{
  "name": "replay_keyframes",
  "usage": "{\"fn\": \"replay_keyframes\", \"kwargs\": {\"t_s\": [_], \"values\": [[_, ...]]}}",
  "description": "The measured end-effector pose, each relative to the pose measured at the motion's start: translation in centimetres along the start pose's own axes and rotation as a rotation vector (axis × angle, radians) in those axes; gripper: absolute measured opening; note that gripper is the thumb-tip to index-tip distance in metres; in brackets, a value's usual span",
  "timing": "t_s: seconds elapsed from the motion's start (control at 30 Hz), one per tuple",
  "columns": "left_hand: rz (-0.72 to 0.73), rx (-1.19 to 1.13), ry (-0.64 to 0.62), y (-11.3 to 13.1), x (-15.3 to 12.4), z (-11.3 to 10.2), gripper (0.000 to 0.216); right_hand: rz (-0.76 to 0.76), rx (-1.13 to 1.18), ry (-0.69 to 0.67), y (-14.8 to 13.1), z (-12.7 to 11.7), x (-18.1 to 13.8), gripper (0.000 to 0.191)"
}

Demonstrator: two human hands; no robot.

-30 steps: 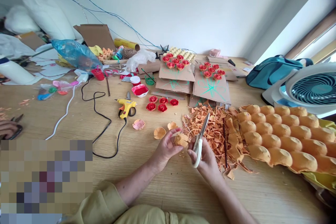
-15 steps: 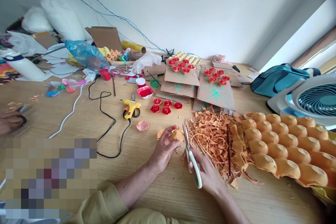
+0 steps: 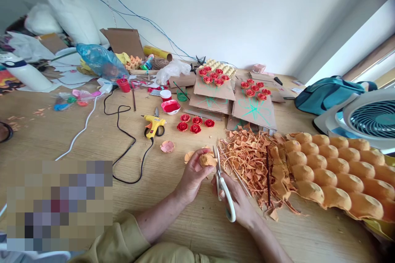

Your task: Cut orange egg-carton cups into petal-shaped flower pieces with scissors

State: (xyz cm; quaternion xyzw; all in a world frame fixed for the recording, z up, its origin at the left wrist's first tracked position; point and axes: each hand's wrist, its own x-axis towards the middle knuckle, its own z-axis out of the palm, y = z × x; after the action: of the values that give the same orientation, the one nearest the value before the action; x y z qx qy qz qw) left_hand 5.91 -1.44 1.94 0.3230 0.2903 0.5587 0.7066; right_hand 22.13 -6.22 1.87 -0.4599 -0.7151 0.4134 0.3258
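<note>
My left hand point(image 3: 193, 176) pinches an orange egg carton cup point(image 3: 207, 160) between thumb and fingers. Round the handles of white-handled scissors point(image 3: 226, 197) my right hand point(image 3: 237, 199) is closed. The blades point upward, slightly parted, right beside the cup's edge. Under and behind the left fingers lies another pale orange cut piece point(image 3: 189, 156). To the right of the scissors spreads a heap of orange carton scraps point(image 3: 247, 164). Farther left, a petal-shaped cut cup point(image 3: 167, 146) rests on the table.
A yellow glue gun point(image 3: 152, 126) with a black cord lies ahead on the left, near red paper roses point(image 3: 195, 121) and a red paint dish point(image 3: 170, 107). Orange egg trays point(image 3: 339, 168) and a fan point(image 3: 370, 115) stand right. Another person's hand point(image 3: 4, 131) shows at the left edge.
The cup has turned slightly in my left hand, and the scissors have shifted a little left against it. At the far left, the other person's hand has moved mostly out of view.
</note>
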Motion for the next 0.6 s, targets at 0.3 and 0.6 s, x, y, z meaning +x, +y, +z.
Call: {"fn": "replay_keyframes", "kwargs": {"t_s": [0.3, 0.6], "values": [[0.005, 0.026, -0.010, 0.06, -0.20, 0.30, 0.043, -0.037, -0.067, 0.036, 0.53, 0.27, -0.14, 0.053], [-0.016, -0.033, -0.022, 0.40, -0.40, 0.70, 0.042, -0.064, -0.058, 0.068, 0.72, 0.37, -0.19, 0.053]]}}
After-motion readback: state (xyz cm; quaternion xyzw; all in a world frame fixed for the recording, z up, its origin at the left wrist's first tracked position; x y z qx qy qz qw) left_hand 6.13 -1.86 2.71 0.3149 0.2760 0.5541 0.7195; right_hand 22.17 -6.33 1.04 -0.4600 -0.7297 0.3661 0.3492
